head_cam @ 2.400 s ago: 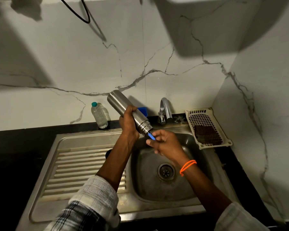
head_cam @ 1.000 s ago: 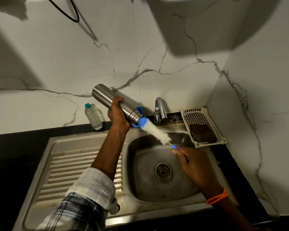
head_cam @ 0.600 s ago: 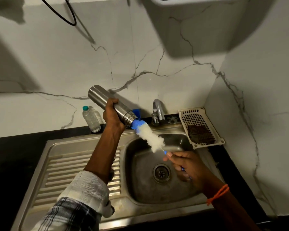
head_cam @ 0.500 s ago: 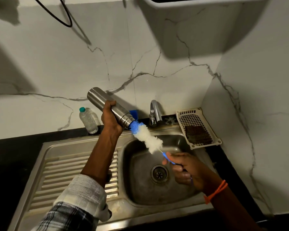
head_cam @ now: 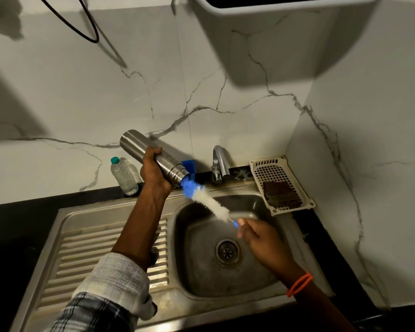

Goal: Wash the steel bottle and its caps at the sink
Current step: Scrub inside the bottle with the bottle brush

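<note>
My left hand [head_cam: 153,172] grips the steel bottle [head_cam: 139,147] around its middle and holds it tilted above the sink, mouth pointing down and to the right. A bottle brush [head_cam: 205,200] with white bristles and a blue tip sticks out of the bottle's mouth, only the blue tip at the opening. My right hand [head_cam: 259,238] holds the brush's blue handle over the sink basin [head_cam: 201,279]. No bottle caps are clearly seen; a dark object under my left forearm is mostly hidden.
A tap [head_cam: 219,164] stands behind the basin. A clear plastic water bottle [head_cam: 124,176] stands at the back left on the dark counter. A white plastic basket [head_cam: 273,168] with a brown scrubber sits at the right. The ribbed drainboard [head_cam: 86,255] lies left of the basin.
The brush was deep inside the bottle 2.4 s ago; my right hand has pulled it out down and to the right, so nearly all the bristles are exposed. The bottle stayed tilted in my left hand.
</note>
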